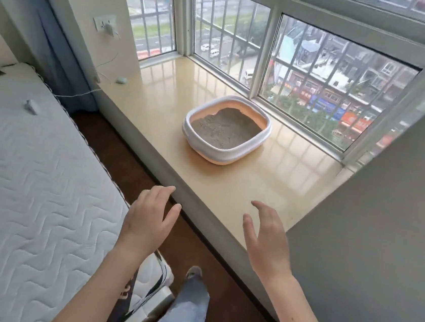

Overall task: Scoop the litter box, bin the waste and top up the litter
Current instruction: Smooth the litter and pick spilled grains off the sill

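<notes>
A rounded plastic litter box (224, 146), white rim over a peach base, sits on the glossy beige sill (297, 175) by the window, holding grainy grey litter (224, 130). Nearer, the left hand (147, 222) and right hand (266, 239) hover palms inward, fingers relaxed and slightly apart, holding nothing.

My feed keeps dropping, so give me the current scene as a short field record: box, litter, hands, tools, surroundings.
box: white-rimmed, peach plastic litter box standing on the glossy beige window ledge, near the barred window
litter: grey granular litter, uneven, heaped higher toward the window side
left hand: left hand open, holding nothing, over the ledge's near edge
right hand: right hand open, holding nothing, above the ledge
tools: no scoop, bin or litter bag in view
surroundings: white quilted mattress to the left
</notes>
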{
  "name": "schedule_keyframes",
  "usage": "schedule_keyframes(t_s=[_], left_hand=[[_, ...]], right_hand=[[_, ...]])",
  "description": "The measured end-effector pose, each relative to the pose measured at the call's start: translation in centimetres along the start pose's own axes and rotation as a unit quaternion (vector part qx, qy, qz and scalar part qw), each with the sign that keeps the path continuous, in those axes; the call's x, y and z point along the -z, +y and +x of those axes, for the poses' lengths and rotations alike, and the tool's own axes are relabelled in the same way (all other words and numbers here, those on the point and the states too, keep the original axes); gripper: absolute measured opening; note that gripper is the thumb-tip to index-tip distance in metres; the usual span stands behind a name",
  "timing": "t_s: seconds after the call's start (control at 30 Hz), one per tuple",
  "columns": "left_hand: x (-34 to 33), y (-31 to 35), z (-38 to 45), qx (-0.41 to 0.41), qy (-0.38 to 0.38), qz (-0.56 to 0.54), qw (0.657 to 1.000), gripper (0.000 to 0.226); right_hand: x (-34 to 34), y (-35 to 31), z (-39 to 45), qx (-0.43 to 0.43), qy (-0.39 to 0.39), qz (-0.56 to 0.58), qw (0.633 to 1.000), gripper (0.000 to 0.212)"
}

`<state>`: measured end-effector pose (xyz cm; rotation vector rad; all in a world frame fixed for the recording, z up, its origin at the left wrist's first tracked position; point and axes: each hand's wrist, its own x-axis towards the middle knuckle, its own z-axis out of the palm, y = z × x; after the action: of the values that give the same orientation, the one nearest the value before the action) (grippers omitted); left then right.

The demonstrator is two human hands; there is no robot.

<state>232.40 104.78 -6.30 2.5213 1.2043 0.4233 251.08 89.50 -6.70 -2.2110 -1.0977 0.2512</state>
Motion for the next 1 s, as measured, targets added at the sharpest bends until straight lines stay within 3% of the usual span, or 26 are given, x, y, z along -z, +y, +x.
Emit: schedule_keyframes(t_s=[0.27,0.4,0.5,0.67,0.87,1.0], left_hand=[[-0.7,-1.9,15.1,-0.038,-0.021,-0.005,0.999,0.039],[-1.1,-2.0,20.3,-0.038,-0.036,-0.011,0.999,0.045],[-2.2,-1.9,22.9,-0.050,-0.045,-0.020,0.998,0.060],[-3.4,-1.6,25.0,-0.046,-0.049,-0.027,0.997,0.063],[-3.1,-2.3,27.6,-0.019,-0.039,-0.027,0.999,0.042],[-3.4,-3.3,30.1,-0.012,-0.038,-0.029,0.999,0.040]], right_hand=[[-1.5,-0.2,12.8,-0.043,0.086,-0.013,0.995,0.035],[-1.8,0.0,17.1,-0.067,0.124,-0.009,0.990,0.031],[-2.2,0.4,19.2,-0.080,0.120,-0.014,0.989,0.031],[-3.1,1.1,21.3,-0.087,0.098,-0.018,0.991,0.032],[-4.4,1.5,24.1,-0.081,0.089,0.000,0.993,0.032],[-5.6,1.5,26.9,-0.068,0.078,0.003,0.995,0.033]])
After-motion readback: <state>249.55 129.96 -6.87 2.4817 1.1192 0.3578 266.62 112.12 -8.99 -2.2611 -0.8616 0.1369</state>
